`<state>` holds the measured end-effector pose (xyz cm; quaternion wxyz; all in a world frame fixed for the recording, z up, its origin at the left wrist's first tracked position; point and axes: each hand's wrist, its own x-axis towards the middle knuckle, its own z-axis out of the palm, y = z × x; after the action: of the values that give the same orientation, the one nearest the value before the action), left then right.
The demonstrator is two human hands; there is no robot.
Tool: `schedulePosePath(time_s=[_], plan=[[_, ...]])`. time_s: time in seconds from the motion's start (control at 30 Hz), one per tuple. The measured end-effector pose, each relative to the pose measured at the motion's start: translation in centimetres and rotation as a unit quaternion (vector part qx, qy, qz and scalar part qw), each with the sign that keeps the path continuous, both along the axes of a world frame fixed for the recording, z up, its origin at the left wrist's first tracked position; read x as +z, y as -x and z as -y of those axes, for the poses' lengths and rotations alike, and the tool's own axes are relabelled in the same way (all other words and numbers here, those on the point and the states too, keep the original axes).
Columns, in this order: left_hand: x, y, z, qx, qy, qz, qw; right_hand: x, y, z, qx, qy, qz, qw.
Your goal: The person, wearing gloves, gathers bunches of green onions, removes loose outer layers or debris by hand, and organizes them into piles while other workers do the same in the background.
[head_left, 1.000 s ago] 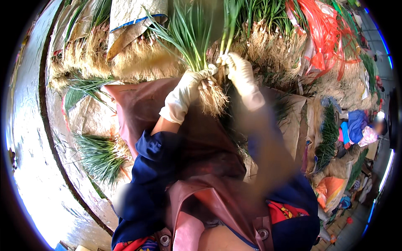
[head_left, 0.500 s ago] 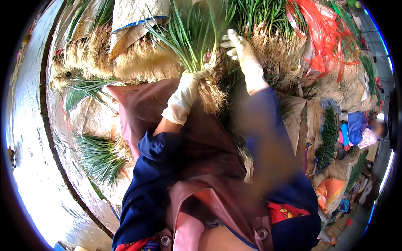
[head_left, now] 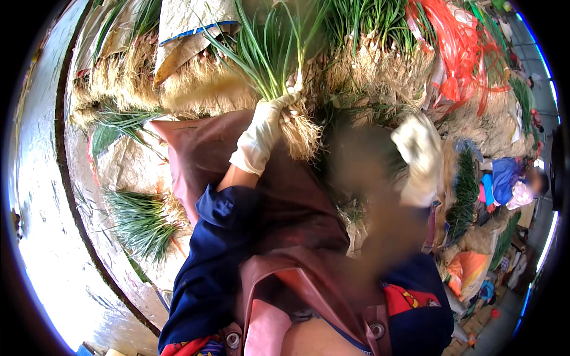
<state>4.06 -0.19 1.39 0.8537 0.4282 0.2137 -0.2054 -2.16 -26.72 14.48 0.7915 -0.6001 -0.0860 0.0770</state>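
My left hand (head_left: 259,137), in a white glove, is closed round the bulb end of a bunch of spring onions (head_left: 274,65). Their green leaves point away from me, and a tuft of pale roots (head_left: 301,132) hangs out beside my fingers. Well to the right, my right hand (head_left: 418,148), gloved in white too, is apart from the bunch. Motion smears its fingers, so whether it holds anything does not show. A brown blur lies over part of my right arm.
Rows of rooted spring onions (head_left: 377,71) line the far side, with red plastic strips (head_left: 448,53) at the right. Sacking (head_left: 199,21) covers some at the left. A smaller pile (head_left: 142,222) lies left of my brown apron (head_left: 285,196). Another person (head_left: 510,184) is at far right.
My right hand has swung from beside the bunch, where its fingers were spread, to the right and nearer me. The left hand keeps the spring onions in nearly the same place.
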Motion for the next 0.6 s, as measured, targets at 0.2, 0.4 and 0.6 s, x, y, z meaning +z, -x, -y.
schedulePosePath(time_s=[0.2,0.4,0.6], plan=[[0.4,-0.1,1.2,-0.061,-0.021,0.05,0.997,-13.5,3.2,7.8,-0.164,0.233,-0.121,0.951],[-4.1,0.1,-2.6,-0.084,0.072,0.054,0.992,-4.6,-9.9,-7.9,-0.111,0.431,-0.006,0.895],[-1.9,0.6,-1.5,-0.084,0.098,0.05,0.99,-6.5,-15.8,-8.9,-0.049,0.225,-0.065,0.971]])
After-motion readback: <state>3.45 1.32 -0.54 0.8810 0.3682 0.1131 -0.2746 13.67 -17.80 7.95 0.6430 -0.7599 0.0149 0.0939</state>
